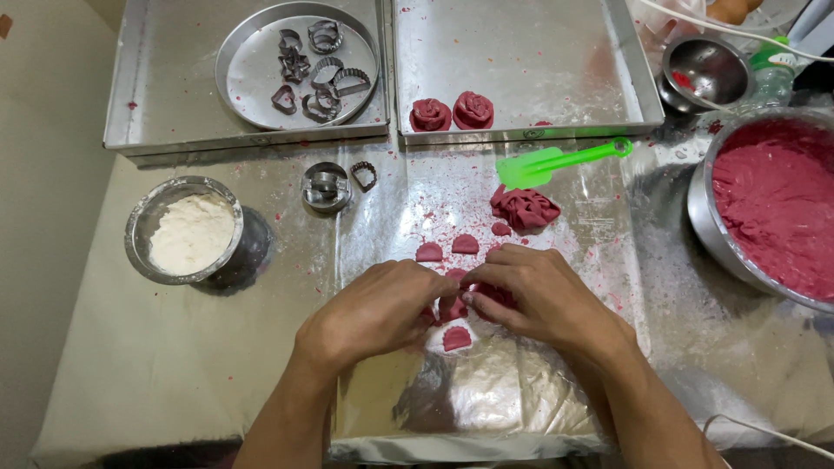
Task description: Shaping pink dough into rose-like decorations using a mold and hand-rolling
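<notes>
— Roses so far: how many are done?

— Two finished dough roses (452, 113) sit at the front edge of the right baking tray (608, 52). A third, in my judgement only partly formed, is between my fingers.

— What are your hands doing?

— My left hand (378, 313) and right hand (539, 295) meet below that tray, fingertips pinched on small red dough petals (452, 306). One cut petal (456, 339) lies just under my hands; a few more (447, 249) lie between my hands and the tray.

— Much left?

— Plenty, I'd say: a folded lump of rolled dough (526, 208) lies below the tray, and the big bowl of red dough (773, 204) to its right is nearly full.

— Anything in the way?

— A green spatula (556, 161) lies just below the tray; a flour bowl (191, 230) and round cutter (326, 187) stand well left of it.
</notes>
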